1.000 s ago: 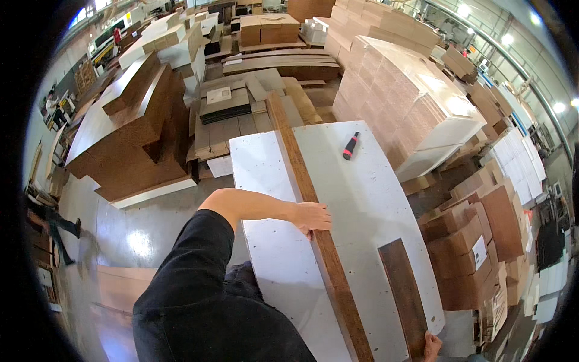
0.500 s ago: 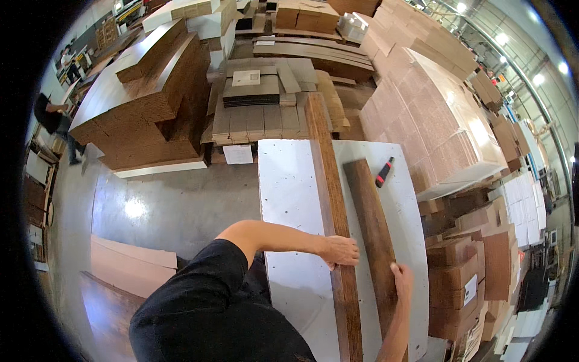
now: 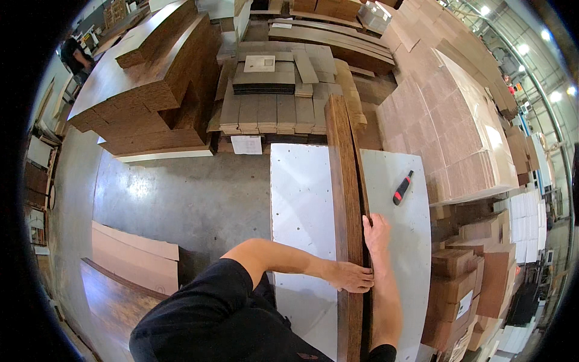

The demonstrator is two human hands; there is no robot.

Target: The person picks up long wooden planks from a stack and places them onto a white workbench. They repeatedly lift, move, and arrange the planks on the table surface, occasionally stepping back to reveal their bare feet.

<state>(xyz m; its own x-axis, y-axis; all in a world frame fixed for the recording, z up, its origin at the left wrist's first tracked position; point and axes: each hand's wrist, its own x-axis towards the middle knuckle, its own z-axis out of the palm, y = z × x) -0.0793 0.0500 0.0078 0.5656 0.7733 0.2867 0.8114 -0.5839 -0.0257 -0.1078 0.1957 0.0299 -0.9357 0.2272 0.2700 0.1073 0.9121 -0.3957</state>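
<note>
Two long brown wood-grain boards lie side by side, lengthwise, on a white work table (image 3: 301, 181). The left board (image 3: 345, 199) shows a wide face. The right board (image 3: 362, 196) now shows mainly as a narrow strip, tight along the left one. My left hand (image 3: 351, 277) reaches across the left board, its fingers closed over the boards' edges where they meet. Farther up, my right hand (image 3: 377, 234) grips the right board's outer edge, thumb on top. Some of its fingers are hidden. A black and red utility knife (image 3: 403, 188) rests on the table at the right.
Stacked brown panels (image 3: 139, 102) stand at the far left. Beyond the table is a pallet of flat cardboard pieces (image 3: 265, 111). A wrapped carton stack (image 3: 446, 133) and smaller cardboard boxes (image 3: 452, 283) line the right side. Another person (image 3: 75, 57) stands at the far left.
The right board has moved left and turned up against the left board. My right hand has gone farther up along it; my left hand has slid nearer to me. The view has shifted.
</note>
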